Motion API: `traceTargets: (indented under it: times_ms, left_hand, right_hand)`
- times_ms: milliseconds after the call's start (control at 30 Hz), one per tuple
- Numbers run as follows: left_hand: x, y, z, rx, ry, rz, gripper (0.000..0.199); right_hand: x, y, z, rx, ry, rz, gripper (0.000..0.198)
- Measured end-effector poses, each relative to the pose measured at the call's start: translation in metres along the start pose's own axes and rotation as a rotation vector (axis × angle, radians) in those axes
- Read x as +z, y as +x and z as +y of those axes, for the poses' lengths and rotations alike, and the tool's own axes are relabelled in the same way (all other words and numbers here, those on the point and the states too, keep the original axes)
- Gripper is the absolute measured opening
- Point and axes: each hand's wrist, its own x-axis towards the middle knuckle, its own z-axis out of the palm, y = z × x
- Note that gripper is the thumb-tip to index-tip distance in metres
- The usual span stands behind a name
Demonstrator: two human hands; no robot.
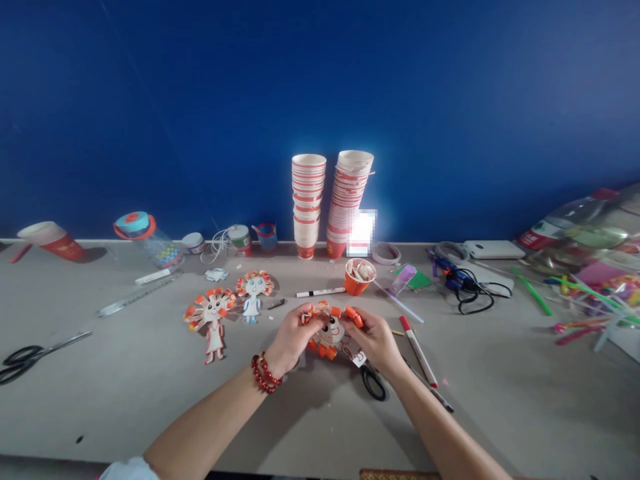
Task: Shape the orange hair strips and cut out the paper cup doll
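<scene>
Between my hands is a paper doll with a drawn face and curled orange strips round its head. My left hand, with red bead bracelets at the wrist, pinches the strips on the left side. My right hand closes on the orange curls at the right. The doll's body is partly hidden by my right hand. Below it lie scissors with black handles, their blades out of sight. A red-capped marker rests to the right of my right hand.
Two finished-looking paper dolls, one in a red-outlined dress and one in blue, lie at left. An orange cup of scraps stands beyond my hands. Behind are tall cup stacks. A glue gun and straws lie right; more scissors far left.
</scene>
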Motion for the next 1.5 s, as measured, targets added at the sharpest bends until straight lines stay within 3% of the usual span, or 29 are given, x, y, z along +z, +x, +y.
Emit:
traceTargets:
  times_ms: [167, 400, 933, 1300, 1500]
  left_hand:
    - [-0.003, 0.001, 0.006, -0.085, 0.021, -0.026, 0.031]
    - [-0.005, 0.005, -0.001, -0.016, 0.119, 0.039, 0.027]
    - [0.0, 0.005, -0.005, -0.021, 0.008, 0.046, 0.032]
    - [-0.001, 0.004, 0.0, -0.14, -0.043, -0.077, 0.032]
    - [0.003, 0.001, -0.003, -0.096, -0.101, -0.073, 0.032]
  right_hand:
    - [-0.002, -0.001, 0.001, 0.029, 0.035, -0.004, 0.029]
    - [-0.001, 0.0, 0.001, -0.019, -0.042, 0.034, 0.027]
    - [-0.001, -0.001, 0.002, -0.004, -0.08, 0.03, 0.03]
    - [-0.001, -0.003, 0.003, -0.007, 0.021, 0.015, 0.024]
    - [0.0, -0.003, 0.003, 0.025, 0.011, 0.091, 0.023]
